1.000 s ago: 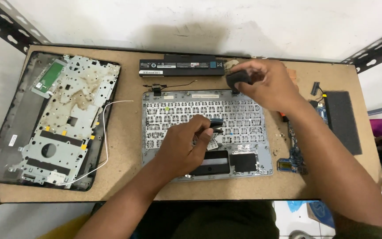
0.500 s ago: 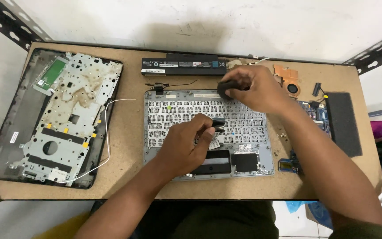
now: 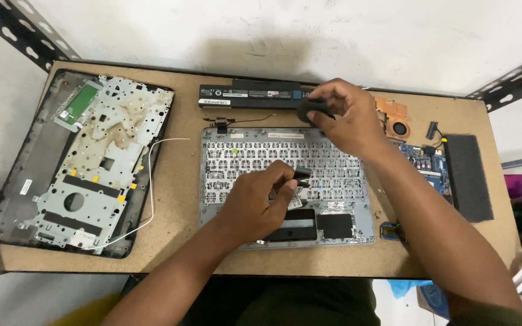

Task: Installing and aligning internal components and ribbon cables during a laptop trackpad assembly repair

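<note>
Head view: your left hand [image 3: 260,202] pinches a small black tool [image 3: 302,175] over the grey metal keyboard tray [image 3: 219,181]. Your right hand [image 3: 342,118] grips a rounded dark lump [image 3: 309,111].

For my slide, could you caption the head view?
Left hand and right hand work over an upturned laptop keyboard panel.

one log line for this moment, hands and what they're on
left hand: pinching small black part over keyboard frame | right hand: gripping dark round object near battery | table
</note>
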